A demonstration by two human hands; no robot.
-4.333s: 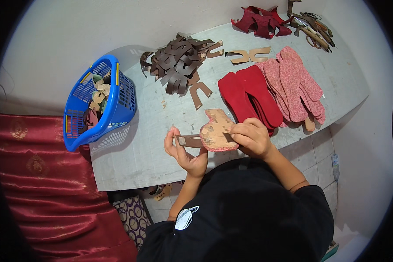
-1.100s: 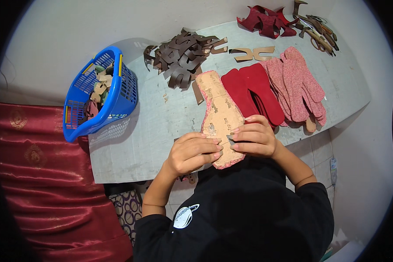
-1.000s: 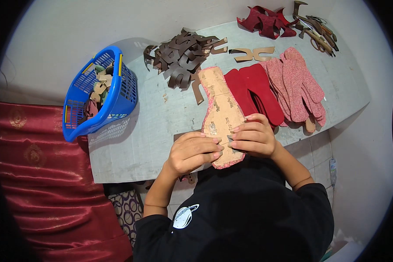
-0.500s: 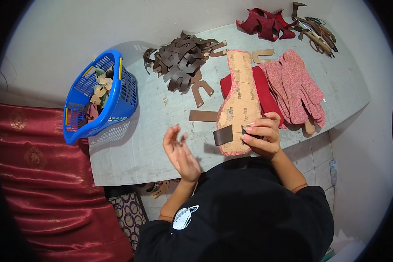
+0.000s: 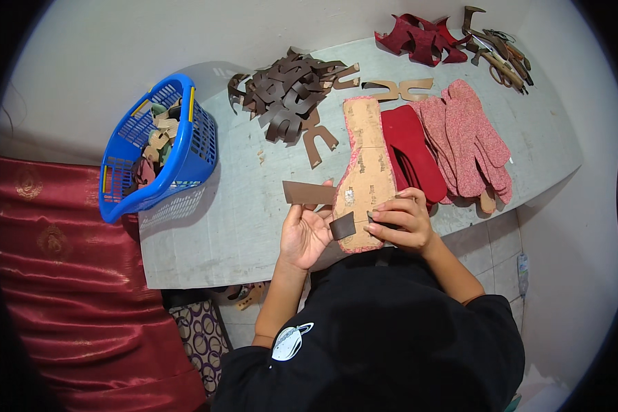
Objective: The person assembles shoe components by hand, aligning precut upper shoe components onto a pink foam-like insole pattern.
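Your tan sole (image 5: 365, 172) w/ pink-speckled rim lies at the worktop's (image 5: 213, 233) near edge, long axis running away from you, heel end toward you, toe toward the far edge. Your right hand (image 5: 399, 221) pinches it at the heel, fingers curled shut. Your left hand (image 5: 307, 232), half open, holds a brown strap (image 5: 323, 206) vs. the sole's left side. Red soles (image 5: 410, 147) and pink soles (image 5: 470, 137) lie just right; brown strap pile (image 5: 285, 96) near far edge; blue basket (image 5: 159, 147) at left edge.
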